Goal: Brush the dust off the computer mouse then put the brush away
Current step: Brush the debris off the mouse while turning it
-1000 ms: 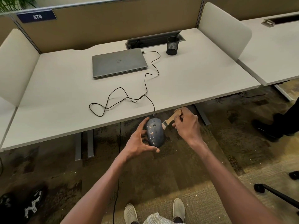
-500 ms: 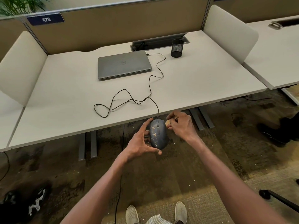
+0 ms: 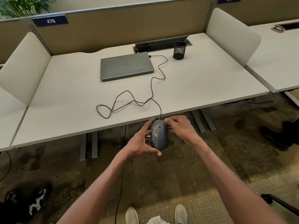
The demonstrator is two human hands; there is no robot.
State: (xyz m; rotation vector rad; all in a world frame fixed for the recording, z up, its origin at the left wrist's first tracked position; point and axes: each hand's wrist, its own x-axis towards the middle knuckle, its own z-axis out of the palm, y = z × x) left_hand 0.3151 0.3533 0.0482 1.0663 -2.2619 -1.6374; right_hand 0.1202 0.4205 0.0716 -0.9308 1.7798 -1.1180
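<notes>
A dark blue-grey computer mouse (image 3: 159, 135) speckled with yellowish dust is held in the air just in front of the desk's front edge. My left hand (image 3: 142, 143) grips it from the left, thumb under its near end and fingers behind it. My right hand (image 3: 179, 126) is closed against the mouse's right side. The wooden-handled brush is almost fully hidden inside that hand; only a dark sliver shows beside the mouse. The mouse's black cable (image 3: 137, 101) loops over the desk to the laptop.
The white desk (image 3: 64, 102) carries a shut grey laptop (image 3: 126, 67) and a black mesh pen cup (image 3: 179, 50) at the back. White side dividers flank the desk. Below are patterned carpet, my shoes (image 3: 131, 215), a bag at lower left and a chair base at right.
My right hand slid in against the mouse's right side, and the brush handle that stuck out a second ago is now hidden in the hand. The mouse stays in my left hand.
</notes>
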